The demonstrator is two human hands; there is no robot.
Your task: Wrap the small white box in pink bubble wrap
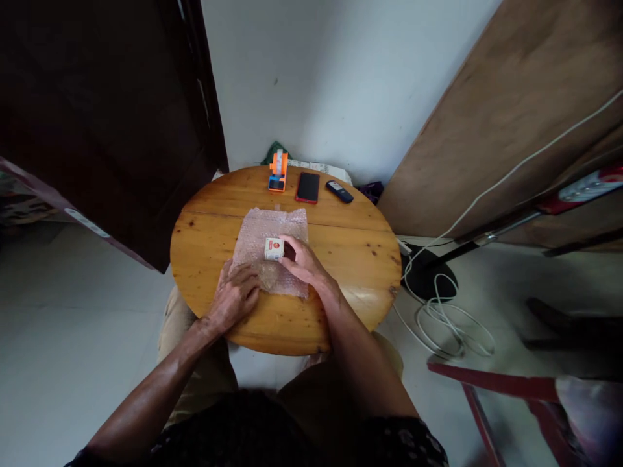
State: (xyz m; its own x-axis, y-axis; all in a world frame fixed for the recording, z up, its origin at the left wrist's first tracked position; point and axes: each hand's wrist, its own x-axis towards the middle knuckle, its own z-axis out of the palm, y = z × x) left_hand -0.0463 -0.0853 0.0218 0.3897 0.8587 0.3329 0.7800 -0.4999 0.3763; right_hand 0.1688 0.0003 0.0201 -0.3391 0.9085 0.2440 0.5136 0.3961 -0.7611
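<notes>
A sheet of bubble wrap (248, 237) is spread on the round wooden table (350, 259). On its middle sits a small white box (272, 249) with red print on top. My right hand (302, 261) grips the box from the right, thumb at its near side and fingers at its far side. My left hand (234, 292) lies palm down over the near left corner of the wrap, fingers lying on the plastic and slightly apart. The underside of that hand is hidden.
Along the table's far side are an orange and blue tape dispenser (278, 172), a dark phone with a red edge (308, 187) and a black keypad phone (339, 191). A coiled white cable (452, 324) and a red stool (491, 379) are on the right.
</notes>
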